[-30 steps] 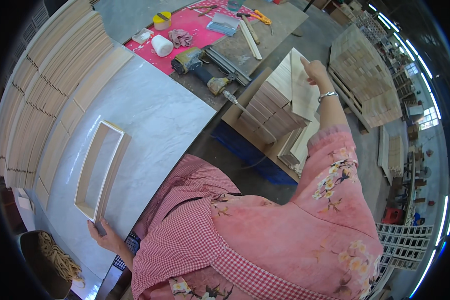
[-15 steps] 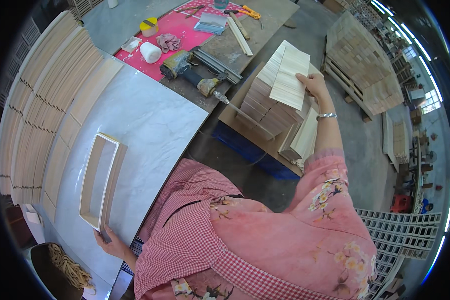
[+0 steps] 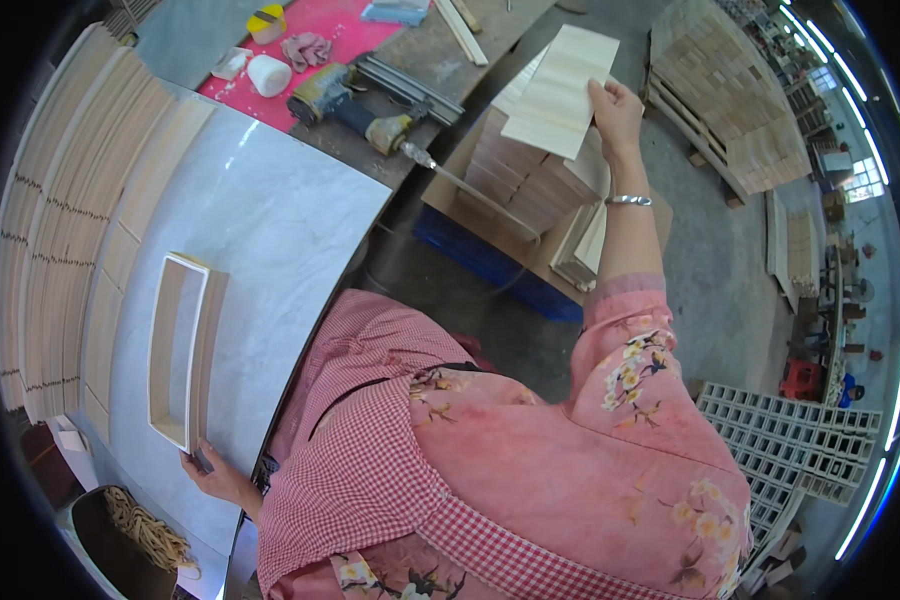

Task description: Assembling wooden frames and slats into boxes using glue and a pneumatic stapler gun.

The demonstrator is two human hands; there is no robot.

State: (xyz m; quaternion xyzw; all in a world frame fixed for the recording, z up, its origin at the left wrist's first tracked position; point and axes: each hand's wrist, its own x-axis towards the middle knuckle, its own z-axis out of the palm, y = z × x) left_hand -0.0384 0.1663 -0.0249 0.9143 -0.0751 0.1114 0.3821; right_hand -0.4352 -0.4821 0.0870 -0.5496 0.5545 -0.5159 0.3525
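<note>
A: Right hand?

B: Arm stretched out, grip closed on the edge of a thin pale rectangular wooden panel, fingers pinching its right side. Panel is lifted, tilted, just above the stack of pale wooden boards on the brown pallet sheet over a blue base. Silver bangle on the wrist.

A: Left hand?

B: Low at the near edge of the white marble-look worktop. Grip closed around a small dark object, can't tell what it is. It touches the near end of the open rectangular pale wooden frame, which lies flat on the worktop.

A: Panel vs frame?

B: Well apart, panel far right, frame far left.

A: Other stuff?

B: Long pale wooden slats stacked along the left of the worktop. Behind it a pink mat with a white roll of tape, a rag and a small yellow item. Power drill with yellow-grey body lies on the grey bench beside the mat. White lattice grids on the floor at right.
</note>
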